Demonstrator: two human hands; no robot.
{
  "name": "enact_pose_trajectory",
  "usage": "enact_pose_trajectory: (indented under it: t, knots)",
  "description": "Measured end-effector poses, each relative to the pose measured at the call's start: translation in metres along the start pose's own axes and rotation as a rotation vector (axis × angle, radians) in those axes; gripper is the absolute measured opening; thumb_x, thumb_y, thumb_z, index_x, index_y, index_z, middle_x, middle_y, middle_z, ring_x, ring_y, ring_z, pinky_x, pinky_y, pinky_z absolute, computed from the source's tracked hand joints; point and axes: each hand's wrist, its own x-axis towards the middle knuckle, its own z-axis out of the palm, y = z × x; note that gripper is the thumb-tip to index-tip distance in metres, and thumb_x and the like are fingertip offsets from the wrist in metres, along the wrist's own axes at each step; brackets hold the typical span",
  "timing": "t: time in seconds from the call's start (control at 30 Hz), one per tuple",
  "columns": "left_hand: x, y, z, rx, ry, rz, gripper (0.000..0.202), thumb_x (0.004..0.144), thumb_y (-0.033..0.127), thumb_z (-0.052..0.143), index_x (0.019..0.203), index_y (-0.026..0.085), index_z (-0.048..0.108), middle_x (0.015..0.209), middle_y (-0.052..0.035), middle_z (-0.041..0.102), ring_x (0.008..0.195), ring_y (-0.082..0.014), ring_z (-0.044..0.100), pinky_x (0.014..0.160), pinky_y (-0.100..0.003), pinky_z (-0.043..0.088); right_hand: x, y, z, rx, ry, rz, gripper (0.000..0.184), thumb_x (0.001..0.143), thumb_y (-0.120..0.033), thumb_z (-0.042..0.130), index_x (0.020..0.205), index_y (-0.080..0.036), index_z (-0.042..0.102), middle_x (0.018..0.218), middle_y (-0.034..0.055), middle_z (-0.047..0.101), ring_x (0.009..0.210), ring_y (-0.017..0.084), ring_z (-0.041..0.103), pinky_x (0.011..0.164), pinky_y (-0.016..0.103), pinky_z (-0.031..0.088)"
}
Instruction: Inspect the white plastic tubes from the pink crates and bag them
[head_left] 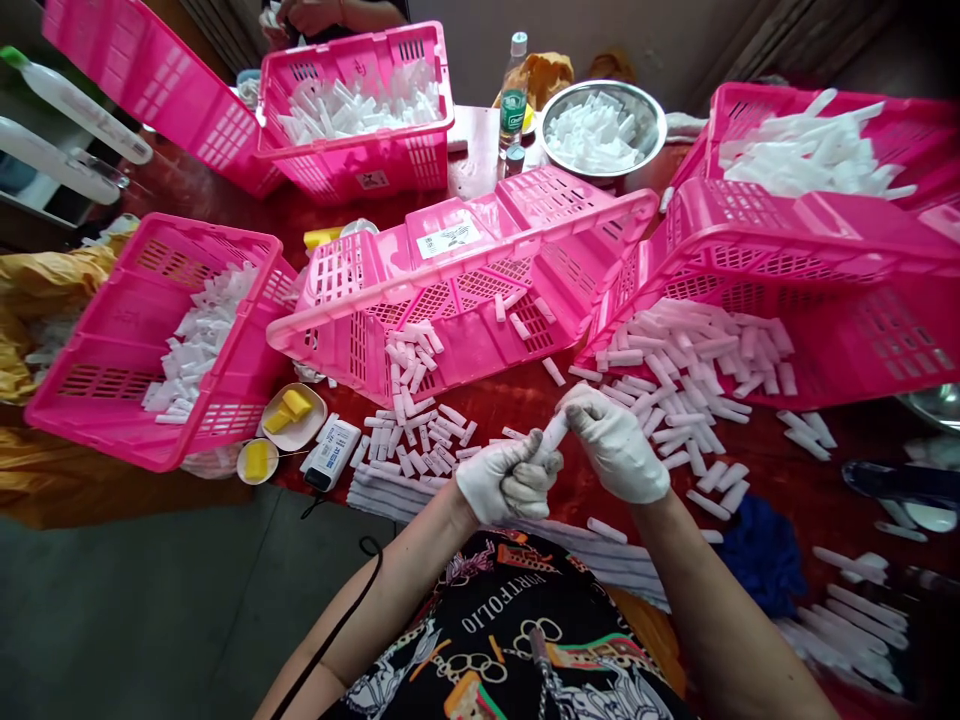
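Both hands wear white gloves with grey-stained fingertips and meet over the front of the red table. My left hand (511, 480) is closed round the lower part of a small white plastic tube (553, 436). At its upper end, the thumb and fingers of my right hand (615, 440) pinch the same tube, which is tilted up to the right. Beside my left hand lies a spread of similar white tubes (420, 445). A larger heap of tubes (686, 365) spills from a tipped pink basket (847, 320) to the right of my right hand.
Another tipped pink basket (480, 285) lies ahead, with pink baskets of white pieces at left (90, 330) and back (356, 160). Behind stand a steel bowl (658, 130) and a bottle (514, 95). Yellow sponge pieces (289, 408), a striped towel (382, 497) and a blue cloth (761, 555) lie nearer.
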Motion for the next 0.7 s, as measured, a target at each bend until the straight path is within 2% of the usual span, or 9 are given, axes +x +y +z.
enact_pose_trajectory:
  t: [0.07,0.13,0.2,0.33,0.37,0.43,0.57,0.63,0.7]
  knots:
    - [-0.002,0.0,0.0,-0.1,-0.031,-0.023,0.035,0.091,0.046,0.044,0.076,0.014,0.048,0.05,0.0123,0.014,0.038,-0.001,-0.003,0.04,-0.017,0.012,-0.003,-0.004,0.0,0.006,-0.01,0.029,0.032,0.088,-0.05,0.046,0.077,-0.024,0.059,0.085,0.0074,0.061,0.078,0.02,0.055,0.077,0.035,0.046]
    - [0.0,-0.002,0.003,-0.103,-0.027,-0.032,0.034,0.09,0.045,0.045,0.076,0.014,0.048,0.049,0.0122,0.014,0.037,-0.0012,-0.001,0.04,-0.017,0.011,-0.006,-0.006,0.001,-0.015,-0.018,0.057,0.032,0.09,-0.05,0.042,0.084,-0.024,0.059,0.088,0.0069,0.062,0.079,0.02,0.055,0.078,0.035,0.046]
    - [0.004,-0.006,0.007,-0.027,-0.007,-0.013,0.035,0.088,0.047,0.049,0.074,0.015,0.046,0.049,0.0119,0.017,0.037,-0.0011,0.003,0.04,-0.017,0.012,-0.01,-0.004,0.003,-0.042,-0.009,0.084,0.033,0.09,-0.051,0.042,0.086,-0.024,0.06,0.089,0.0064,0.063,0.08,0.02,0.056,0.076,0.034,0.046]
    - [0.013,-0.013,0.016,0.241,0.079,0.136,0.043,0.077,0.056,0.059,0.073,0.017,0.041,0.05,0.0099,0.029,0.038,-0.0014,0.014,0.041,-0.017,0.015,-0.015,0.005,0.004,-0.056,0.021,0.148,0.03,0.087,-0.05,0.046,0.086,-0.024,0.061,0.087,0.0058,0.063,0.073,0.018,0.056,0.068,0.031,0.046]
    - [0.016,-0.014,0.017,0.319,0.13,0.17,0.045,0.076,0.058,0.059,0.073,0.018,0.04,0.051,0.0094,0.03,0.039,-0.0019,0.017,0.042,-0.017,0.017,-0.016,0.007,0.003,-0.059,0.022,0.172,0.028,0.086,-0.049,0.048,0.087,-0.023,0.06,0.085,0.0054,0.063,0.072,0.018,0.056,0.067,0.031,0.046]
    - [0.022,-0.016,0.016,0.52,0.303,0.214,0.043,0.078,0.058,0.056,0.072,0.019,0.038,0.051,0.0081,0.033,0.041,-0.0039,0.024,0.043,-0.019,0.022,-0.015,0.007,0.002,-0.075,-0.004,0.222,0.024,0.083,-0.043,0.053,0.087,-0.02,0.06,0.081,0.0048,0.063,0.071,0.018,0.057,0.067,0.03,0.046]
    - [0.034,-0.021,0.007,1.126,0.776,0.25,0.028,0.081,0.045,0.055,0.075,0.018,0.049,0.062,0.0009,0.05,0.057,-0.012,0.045,0.055,-0.024,0.035,-0.012,0.006,-0.002,-0.119,-0.052,0.3,0.009,0.075,-0.022,0.053,0.077,-0.019,0.06,0.081,0.006,0.067,0.073,0.019,0.059,0.067,0.03,0.047]
    - [0.036,-0.024,0.002,1.314,0.878,0.245,0.026,0.082,0.045,0.053,0.082,0.019,0.055,0.071,-0.0023,0.058,0.066,-0.0161,0.052,0.062,-0.026,0.038,-0.012,0.007,-0.005,-0.109,-0.035,0.334,0.011,0.07,-0.015,0.051,0.073,-0.02,0.061,0.082,0.0073,0.068,0.074,0.02,0.06,0.067,0.031,0.047]
    - [0.037,-0.027,-0.002,1.367,0.887,0.246,0.029,0.084,0.047,0.049,0.087,0.02,0.057,0.074,-0.0035,0.061,0.069,-0.018,0.055,0.063,-0.027,0.039,-0.013,0.01,-0.007,-0.088,0.012,0.332,0.014,0.068,-0.013,0.05,0.072,-0.022,0.06,0.082,0.0076,0.069,0.072,0.02,0.061,0.067,0.032,0.048]
